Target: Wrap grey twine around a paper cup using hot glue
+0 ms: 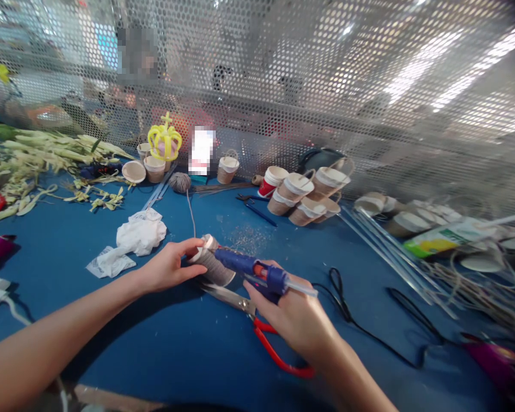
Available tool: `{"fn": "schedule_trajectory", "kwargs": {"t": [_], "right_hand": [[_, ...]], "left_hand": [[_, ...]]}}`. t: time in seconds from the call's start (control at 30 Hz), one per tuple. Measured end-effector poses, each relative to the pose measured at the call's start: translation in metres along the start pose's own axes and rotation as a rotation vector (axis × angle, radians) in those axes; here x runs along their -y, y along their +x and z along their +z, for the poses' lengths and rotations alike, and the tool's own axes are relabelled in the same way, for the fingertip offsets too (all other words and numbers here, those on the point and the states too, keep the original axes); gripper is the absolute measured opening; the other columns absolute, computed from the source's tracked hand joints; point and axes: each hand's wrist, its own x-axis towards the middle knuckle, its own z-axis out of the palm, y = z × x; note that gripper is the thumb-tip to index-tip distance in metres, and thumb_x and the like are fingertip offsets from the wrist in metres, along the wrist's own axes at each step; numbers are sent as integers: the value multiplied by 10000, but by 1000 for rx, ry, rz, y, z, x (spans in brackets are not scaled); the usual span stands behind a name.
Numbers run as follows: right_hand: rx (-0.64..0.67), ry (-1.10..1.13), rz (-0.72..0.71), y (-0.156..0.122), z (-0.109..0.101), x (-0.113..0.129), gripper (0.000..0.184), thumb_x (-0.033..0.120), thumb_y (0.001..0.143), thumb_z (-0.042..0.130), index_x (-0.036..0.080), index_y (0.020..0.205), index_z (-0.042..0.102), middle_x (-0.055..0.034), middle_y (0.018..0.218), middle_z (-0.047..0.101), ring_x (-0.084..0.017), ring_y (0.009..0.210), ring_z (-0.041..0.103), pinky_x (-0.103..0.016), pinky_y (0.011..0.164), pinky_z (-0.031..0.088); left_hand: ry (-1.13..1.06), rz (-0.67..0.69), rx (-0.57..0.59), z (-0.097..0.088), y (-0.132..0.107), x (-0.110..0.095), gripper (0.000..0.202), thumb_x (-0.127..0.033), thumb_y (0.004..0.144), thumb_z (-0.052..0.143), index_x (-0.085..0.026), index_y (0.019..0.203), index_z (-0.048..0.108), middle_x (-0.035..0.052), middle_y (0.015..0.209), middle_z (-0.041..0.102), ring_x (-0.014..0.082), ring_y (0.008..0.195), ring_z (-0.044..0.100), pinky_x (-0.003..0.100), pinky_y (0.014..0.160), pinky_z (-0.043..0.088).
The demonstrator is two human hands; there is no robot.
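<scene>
My left hand (171,264) grips a small paper cup (212,264) lying on its side on the blue table, partly wrapped in grey yarn. My right hand (289,312) holds a blue glue gun (251,268), its nozzle pointing left at the cup's side. A clear glue stick juts from the gun's back end. A strand of yarn runs from the cup up to a grey yarn ball (179,182). Red-handled scissors (257,329) lie on the table just under my right hand.
Wrapped cups (304,197) cluster at the back, with a yellow crown (165,140) on a cup beside them. Crumpled white plastic (139,233) lies left, dried leaves (47,151) far left. Glue sticks (390,249), a black cord (360,326) and more cups fill the right. A perforated metal screen (326,74) stands behind.
</scene>
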Motion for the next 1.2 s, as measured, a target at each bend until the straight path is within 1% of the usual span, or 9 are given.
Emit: {"fn": "schedule_trajectory", "kwargs": {"t": [0.17, 0.33, 0.43, 0.63, 0.77, 0.93, 1.03, 1.2], "right_hand": [[42, 12, -31, 0, 1, 1, 113, 229, 738, 511, 197, 838, 554, -10, 690, 637, -140, 579, 575, -254, 553, 453], [-3, 5, -60, 2, 1, -5, 117, 261, 767, 506, 199, 849, 562, -20, 717, 638, -143, 615, 585, -246, 575, 459], [16, 9, -60, 2, 1, -6, 112, 261, 768, 505, 194, 838, 561, -21, 733, 640, -142, 621, 582, -243, 571, 454], [21, 17, -26, 2, -1, -5, 108, 265, 774, 501, 190, 821, 564, 6, 615, 601, -122, 512, 536, -238, 518, 438], [23, 15, -71, 1, 0, -7, 85, 231, 763, 513, 203, 833, 552, -10, 715, 636, -132, 589, 573, -235, 562, 449], [14, 8, -67, 2, 0, -7, 93, 249, 780, 497, 193, 838, 544, -14, 707, 632, -136, 595, 579, -237, 567, 450], [40, 12, -83, 2, 0, -6, 80, 234, 774, 504, 197, 835, 540, -1, 698, 625, -129, 587, 570, -235, 569, 448], [-4, -18, -98, 1, 1, -7, 76, 230, 779, 506, 196, 838, 538, -4, 704, 617, -130, 602, 571, -236, 582, 448]], "left_hand": [[15, 39, 5, 0, 1, -2, 338, -264, 771, 535, -160, 1092, 520, 70, 1034, 592, 171, 876, 546, 304, 797, 443], [17, 8, -11, -1, 0, -3, 393, -276, 758, 548, -151, 1128, 499, 73, 985, 613, 176, 847, 561, 294, 757, 459], [18, 22, 6, -1, 0, -2, 400, -272, 758, 552, -158, 1137, 490, 75, 1011, 605, 176, 867, 562, 286, 761, 459], [3, 3, 39, -3, 0, -3, 468, -257, 764, 555, -167, 1199, 408, 78, 1017, 615, 175, 884, 574, 292, 772, 456], [8, 34, 44, -3, 0, -4, 437, -238, 761, 555, -178, 1176, 434, 78, 1092, 581, 169, 900, 570, 279, 783, 452], [53, 17, 34, -4, 0, -4, 462, -270, 760, 553, -159, 1189, 420, 67, 953, 626, 172, 838, 578, 278, 730, 468], [85, 28, 39, -4, 0, -3, 451, -276, 763, 547, -166, 1184, 430, 54, 932, 623, 170, 833, 575, 275, 721, 469], [98, 34, 26, -3, -1, 1, 466, -288, 763, 549, -172, 1194, 416, 51, 922, 623, 169, 817, 581, 275, 714, 472]]}}
